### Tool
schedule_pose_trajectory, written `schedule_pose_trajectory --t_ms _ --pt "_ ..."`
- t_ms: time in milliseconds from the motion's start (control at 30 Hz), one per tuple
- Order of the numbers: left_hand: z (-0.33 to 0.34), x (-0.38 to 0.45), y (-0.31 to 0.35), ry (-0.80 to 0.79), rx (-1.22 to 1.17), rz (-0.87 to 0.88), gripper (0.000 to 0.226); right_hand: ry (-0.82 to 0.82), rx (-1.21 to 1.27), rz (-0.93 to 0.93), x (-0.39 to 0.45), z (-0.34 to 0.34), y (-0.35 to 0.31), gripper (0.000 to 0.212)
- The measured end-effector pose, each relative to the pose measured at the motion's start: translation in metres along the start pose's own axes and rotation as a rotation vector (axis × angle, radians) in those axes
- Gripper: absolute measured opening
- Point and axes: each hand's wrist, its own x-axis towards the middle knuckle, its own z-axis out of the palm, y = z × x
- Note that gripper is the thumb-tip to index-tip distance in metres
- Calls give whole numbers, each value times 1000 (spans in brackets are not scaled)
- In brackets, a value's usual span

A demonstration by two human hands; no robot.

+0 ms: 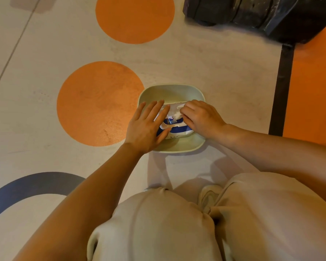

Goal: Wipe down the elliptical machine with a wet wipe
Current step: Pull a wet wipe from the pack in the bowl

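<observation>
The person is crouching, knees in beige trousers filling the 6 o'clock edge of the view and a pale shoe peeking between them. Just beyond, a pale green basin is sitting on the floor, with bare floor lying open around its far rim and to 9 o'clock.

Inside the basin a wet wipe pack, white with blue bands, is lying flat. The left hand is pressing on the pack's 9 o'clock side with fingers straight and spread. The right hand is resting at its 3 o'clock side, fingers curled and pinching at the white wipe by the pack's opening.

The floor is pale grey with large orange circles at 10 and 12 o'clock, a dark grey arc at 8 o'clock, and a black strip edging an orange zone at 3 o'clock. At 1 o'clock the dark, dusty base of the elliptical machine is standing well apart from the basin.
</observation>
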Motion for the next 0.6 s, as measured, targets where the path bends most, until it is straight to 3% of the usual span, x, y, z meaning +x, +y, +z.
schedule_pose_trajectory --t_ms 100,267,467,600 --pt "-12 4 3 -3 11 5 60 54 -29 -18 5 -20 -1 15" --pt "-62 12 13 -40 0 6 63 12 -49 -44 5 -73 -16 18" --pt "-169 27 28 -61 -52 -18 62 -22 -67 -22 12 -168 -43 10" --pt "-275 54 39 -82 -81 -15 63 -85 -43 15 27 -266 -69 12"
